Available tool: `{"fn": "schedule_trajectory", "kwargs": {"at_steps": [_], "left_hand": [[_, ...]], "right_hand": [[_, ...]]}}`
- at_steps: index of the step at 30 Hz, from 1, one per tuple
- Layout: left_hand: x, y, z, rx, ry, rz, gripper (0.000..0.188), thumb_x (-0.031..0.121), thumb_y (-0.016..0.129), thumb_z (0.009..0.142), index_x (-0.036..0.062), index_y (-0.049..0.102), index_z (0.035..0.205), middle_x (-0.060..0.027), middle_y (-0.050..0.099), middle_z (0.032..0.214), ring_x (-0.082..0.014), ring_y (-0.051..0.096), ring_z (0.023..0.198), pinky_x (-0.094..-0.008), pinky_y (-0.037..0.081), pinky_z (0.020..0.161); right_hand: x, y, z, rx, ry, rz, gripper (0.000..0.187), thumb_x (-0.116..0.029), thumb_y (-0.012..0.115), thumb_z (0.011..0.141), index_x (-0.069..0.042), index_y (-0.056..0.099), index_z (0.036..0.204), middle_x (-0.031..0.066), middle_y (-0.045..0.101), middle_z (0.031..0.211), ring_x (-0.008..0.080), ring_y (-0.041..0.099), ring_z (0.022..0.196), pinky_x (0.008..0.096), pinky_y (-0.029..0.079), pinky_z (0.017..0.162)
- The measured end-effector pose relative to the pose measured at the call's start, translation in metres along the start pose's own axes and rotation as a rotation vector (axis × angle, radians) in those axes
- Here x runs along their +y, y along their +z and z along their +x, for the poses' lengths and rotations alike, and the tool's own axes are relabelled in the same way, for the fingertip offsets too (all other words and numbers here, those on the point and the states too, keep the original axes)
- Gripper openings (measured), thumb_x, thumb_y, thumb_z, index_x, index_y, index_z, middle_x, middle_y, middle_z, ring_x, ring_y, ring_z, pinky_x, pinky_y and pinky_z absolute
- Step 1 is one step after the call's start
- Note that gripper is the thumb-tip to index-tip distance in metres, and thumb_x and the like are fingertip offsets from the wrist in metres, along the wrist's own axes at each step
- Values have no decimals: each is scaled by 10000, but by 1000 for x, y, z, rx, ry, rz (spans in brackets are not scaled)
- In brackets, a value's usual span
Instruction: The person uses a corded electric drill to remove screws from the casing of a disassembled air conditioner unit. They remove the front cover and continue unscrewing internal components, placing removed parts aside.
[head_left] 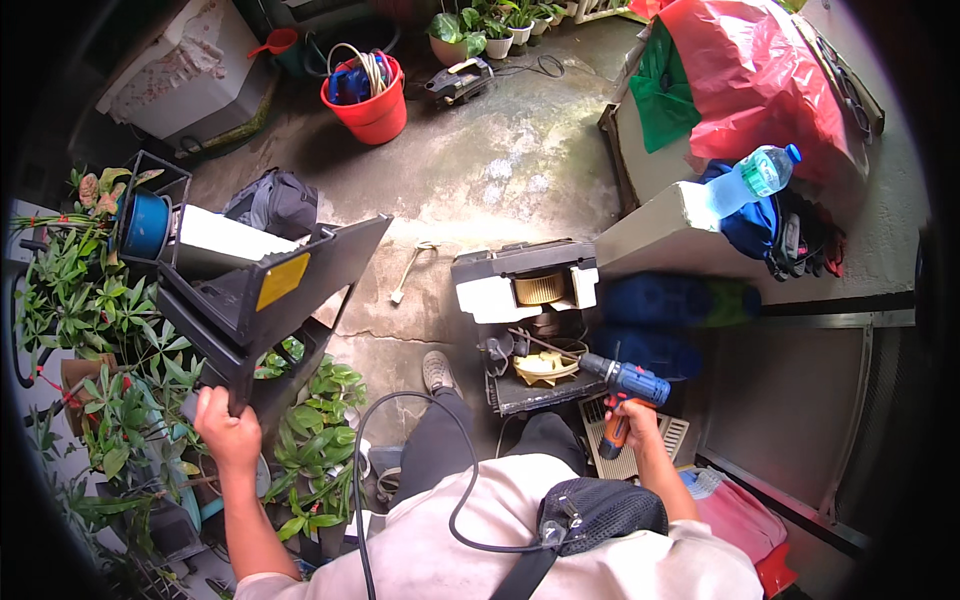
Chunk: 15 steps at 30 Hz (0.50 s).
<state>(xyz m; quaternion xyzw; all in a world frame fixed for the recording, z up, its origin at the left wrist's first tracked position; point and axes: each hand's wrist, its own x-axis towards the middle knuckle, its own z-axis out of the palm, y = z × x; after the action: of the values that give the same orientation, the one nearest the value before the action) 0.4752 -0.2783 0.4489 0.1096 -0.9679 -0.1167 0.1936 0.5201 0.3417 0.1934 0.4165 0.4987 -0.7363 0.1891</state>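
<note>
Black plastic cover panel point(270, 290), left of centre, hangs from the left hand point(228, 430), fingers clamped on its lower edge. Right hand point(635, 420) grips the blue-and-orange cordless drill point(622, 395) beside the opened appliance point(525, 320). Best to lift the panel clear of the potted plants point(110, 330), with the drill's bit aimed away.

The left hand point(228, 428) grips the lower corner of a dark plastic cover point(268, 290) with a yellow label, lifted and tilted above the potted plants point(110, 330). The right hand point(632, 412) holds a blue and orange cordless drill point(622, 392), its tip pointing at the opened appliance point(528, 320) on the concrete floor point(500, 160). A wrench point(408, 270) lies on the floor between cover and appliance. A red bucket point(368, 100) stands well beyond.
</note>
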Motion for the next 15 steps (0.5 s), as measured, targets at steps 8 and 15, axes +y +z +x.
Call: {"fn": "schedule_trajectory", "kwargs": {"at_steps": [8, 15], "left_hand": [[49, 47, 63, 153, 84, -114, 132, -33, 586, 708, -18, 625, 834, -165, 599, 752, -364, 598, 691, -406, 484, 662], [131, 216, 162, 59, 81, -387, 134, 11, 606, 758, -18, 673, 870, -63, 616, 637, -116, 569, 594, -330, 494, 603]], "right_hand": [[69, -87, -71, 188, -4, 192, 355, 63, 606, 702, 18, 679, 1047, 152, 717, 931, 272, 704, 708, 412, 601, 678], [106, -123, -87, 298, -122, 243, 370, 82, 630, 700, 23, 699, 1058, 134, 722, 922, 250, 712, 717, 373, 604, 662]]}}
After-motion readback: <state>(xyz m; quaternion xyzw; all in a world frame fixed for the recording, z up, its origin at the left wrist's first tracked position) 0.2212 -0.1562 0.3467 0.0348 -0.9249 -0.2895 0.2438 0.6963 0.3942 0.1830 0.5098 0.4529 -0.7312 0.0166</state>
